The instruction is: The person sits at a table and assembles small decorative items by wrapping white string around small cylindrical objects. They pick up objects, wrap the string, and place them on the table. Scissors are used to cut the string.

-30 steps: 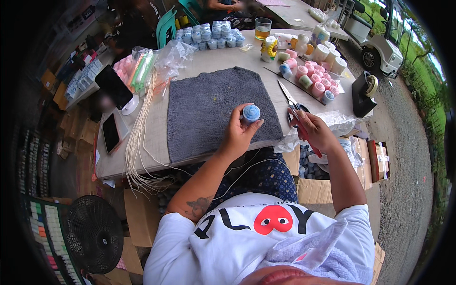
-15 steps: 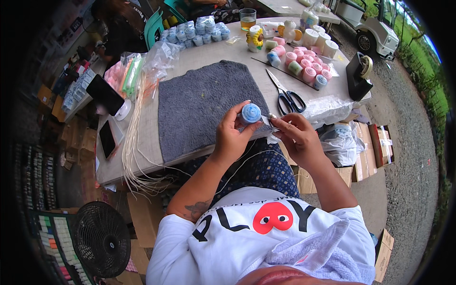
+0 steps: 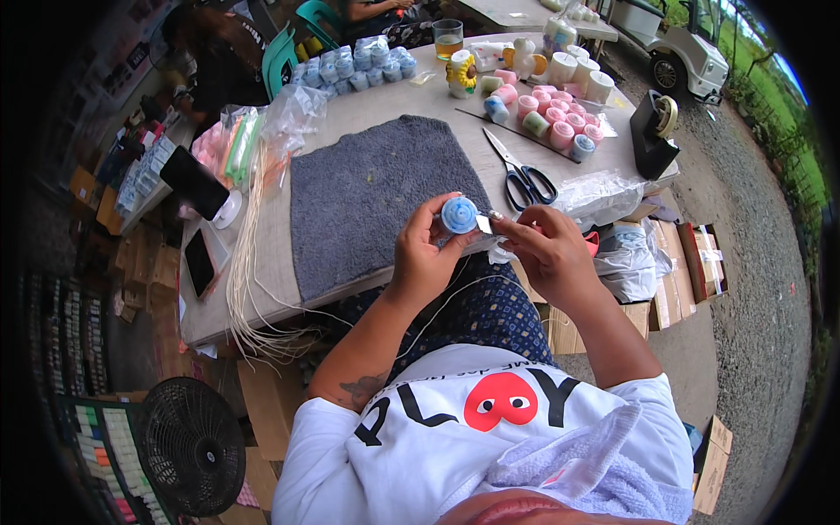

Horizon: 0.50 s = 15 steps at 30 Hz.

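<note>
We see a small round blue container (image 3: 458, 214) held up just over the near edge of the desk (image 3: 262, 262), in front of the person's body. The left hand (image 3: 426, 254) is wrapped around it from below and behind, fingers curled about its side, its round top facing the camera. The right hand (image 3: 544, 249) meets it from the other side, thumb and forefinger pinched narrow on a small pale piece (image 3: 484, 224) right at the container's edge; we cannot tell what that piece is. A thin white cord (image 3: 442, 302) trails down from the hands toward the lap.

Just behind the hands lies a grey towel (image 3: 367, 197) spread flat on the desk. To its right we see black-handled scissors (image 3: 523, 175), blades closed, and beside them a crumpled clear plastic bag (image 3: 604, 192). Farther back stand rows of pink and pale round containers (image 3: 560, 122) on a dark strip, a cluster of blue containers (image 3: 354, 68), and a glass of amber drink (image 3: 448, 38). A black tape dispenser (image 3: 654, 131) sits at the right corner. On the left, a bundle of pale strings (image 3: 245, 254) hangs over the desk edge, near a dark phone (image 3: 199, 261).
</note>
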Motion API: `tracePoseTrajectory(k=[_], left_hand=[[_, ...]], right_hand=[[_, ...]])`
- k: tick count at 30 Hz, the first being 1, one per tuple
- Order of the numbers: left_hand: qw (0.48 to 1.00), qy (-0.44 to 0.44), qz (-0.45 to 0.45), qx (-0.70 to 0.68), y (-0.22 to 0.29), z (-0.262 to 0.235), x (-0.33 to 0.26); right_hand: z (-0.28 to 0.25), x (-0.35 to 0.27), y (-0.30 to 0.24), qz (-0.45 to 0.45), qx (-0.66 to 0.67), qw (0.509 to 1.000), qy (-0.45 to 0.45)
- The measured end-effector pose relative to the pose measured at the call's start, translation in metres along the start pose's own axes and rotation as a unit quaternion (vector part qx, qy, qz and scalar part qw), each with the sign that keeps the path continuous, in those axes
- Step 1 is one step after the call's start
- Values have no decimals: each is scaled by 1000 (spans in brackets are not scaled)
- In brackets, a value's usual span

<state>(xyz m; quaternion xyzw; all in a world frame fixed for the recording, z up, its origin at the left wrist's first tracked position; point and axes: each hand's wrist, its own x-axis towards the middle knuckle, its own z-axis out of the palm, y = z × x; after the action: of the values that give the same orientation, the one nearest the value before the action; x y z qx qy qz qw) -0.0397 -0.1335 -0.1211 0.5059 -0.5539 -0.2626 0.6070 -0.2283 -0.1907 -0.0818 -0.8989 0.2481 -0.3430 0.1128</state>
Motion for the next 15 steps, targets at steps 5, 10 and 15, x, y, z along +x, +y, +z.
tracePoseTrajectory(k=[5,10,15], left_hand=[[1000,3,3,-11,-2,-1,0],[1000,-8,-2,-28,-1,-3,1],[998,-31,-26,-54,0,-2,0]], right_hand=[[-1,2,1,-8,-6,1000,-7],[2,3,1,-4,-4,1000,5],[0,1,2,16,18,1000,-5]])
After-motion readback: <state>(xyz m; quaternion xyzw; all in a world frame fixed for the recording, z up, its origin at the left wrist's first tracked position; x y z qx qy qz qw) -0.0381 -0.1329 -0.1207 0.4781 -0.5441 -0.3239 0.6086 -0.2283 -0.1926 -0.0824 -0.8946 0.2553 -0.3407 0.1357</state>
